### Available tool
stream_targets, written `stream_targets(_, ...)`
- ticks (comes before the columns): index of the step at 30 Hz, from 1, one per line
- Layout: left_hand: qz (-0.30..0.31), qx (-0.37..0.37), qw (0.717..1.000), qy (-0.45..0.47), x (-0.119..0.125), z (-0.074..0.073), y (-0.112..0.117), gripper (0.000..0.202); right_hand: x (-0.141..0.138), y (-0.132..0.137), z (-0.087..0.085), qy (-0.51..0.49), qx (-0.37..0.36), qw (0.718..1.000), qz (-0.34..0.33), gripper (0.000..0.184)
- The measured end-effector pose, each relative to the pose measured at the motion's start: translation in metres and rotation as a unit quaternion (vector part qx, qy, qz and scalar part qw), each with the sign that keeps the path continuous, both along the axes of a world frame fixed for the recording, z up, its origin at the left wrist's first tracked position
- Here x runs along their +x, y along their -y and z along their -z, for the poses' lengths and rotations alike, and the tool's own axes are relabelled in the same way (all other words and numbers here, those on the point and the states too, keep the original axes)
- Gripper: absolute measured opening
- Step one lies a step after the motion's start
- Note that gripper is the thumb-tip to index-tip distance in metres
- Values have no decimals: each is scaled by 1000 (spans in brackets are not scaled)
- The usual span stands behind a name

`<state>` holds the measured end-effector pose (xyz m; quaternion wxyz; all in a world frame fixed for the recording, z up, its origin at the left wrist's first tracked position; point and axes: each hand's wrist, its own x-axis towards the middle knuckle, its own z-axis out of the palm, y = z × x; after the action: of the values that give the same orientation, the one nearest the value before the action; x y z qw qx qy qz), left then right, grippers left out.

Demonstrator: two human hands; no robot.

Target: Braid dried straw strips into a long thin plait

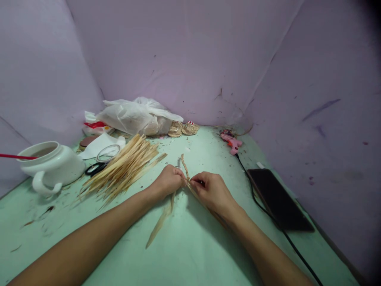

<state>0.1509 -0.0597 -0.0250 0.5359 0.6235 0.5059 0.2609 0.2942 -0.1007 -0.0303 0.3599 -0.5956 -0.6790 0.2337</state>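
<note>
Left hand (pixel 171 178) and right hand (pixel 212 192) are located to the right of the bundle of dry strips (pixel 125 167). Each hand grips the short twisted cord (pixel 183 163) near its lower end, thumb against fingers, with the fingertips close together. The cord is well apart from the bundle, on its right side; its free end points away from the person. One loose strip (pixel 159 226) extends from below the left hand toward the person. A second strip passes under the right hand.

Positions relative to the bundle: white pot (pixel 67 161), left side; black-handled scissors (pixel 95 169), touching the left edge; white plastic bag (pixel 133 117), behind; two woven pieces (pixel 190 128), behind and to the right; pink glue gun (pixel 232 143), far right; dark flat panel (pixel 281 200), farther right and nearer the person.
</note>
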Motion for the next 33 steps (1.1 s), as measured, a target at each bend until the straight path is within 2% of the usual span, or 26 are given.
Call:
stream_targets(4,-34,22,999,-23,4,7,2,8,-7,4,2,-64,-78,993,66,16)
stream_targets(6,-65,11,998,-24,6,10,3,9,-15,8,4,-84,-95,989,74,17)
stream_targets(9,-108,-31,994,6,8,11,4,9,-25,17,6,-9,-23,999,44,21)
stream_targets(12,-124,-51,990,42,9,9,5,8,-31,22,7,103,35,994,1,24)
stream_targets(16,-156,-91,981,72,13,6,8,10,-36,26,9,198,38,979,-37,28)
stream_targets(19,-169,-79,977,107,15,8,8,9,-37,29,7,197,42,977,-64,31)
stream_targets(21,-160,-55,980,101,15,11,7,9,-33,31,2,146,61,986,-52,22)
stream_targets(24,-149,-33,986,74,12,13,7,9,-23,26,-6,-14,88,994,66,19)
stream_targets(26,-142,-34,987,63,11,12,9,11,-17,19,-9,-146,31,980,128,20)
stream_targets(28,-131,-43,988,69,12,9,13,12,-15,11,-9,-282,-108,948,98,21)
stream_targets(30,-113,-52,988,91,13,8,16,12,-17,6,-7,-381,-222,897,30,19)
stream_targets(31,-104,-53,988,96,14,8,17,12,-17,5,-6,-402,-246,882,9,17)
stream_targets(33,-89,-40,992,85,15,8,18,12,-17,3,-3,-383,-242,892,0,16)
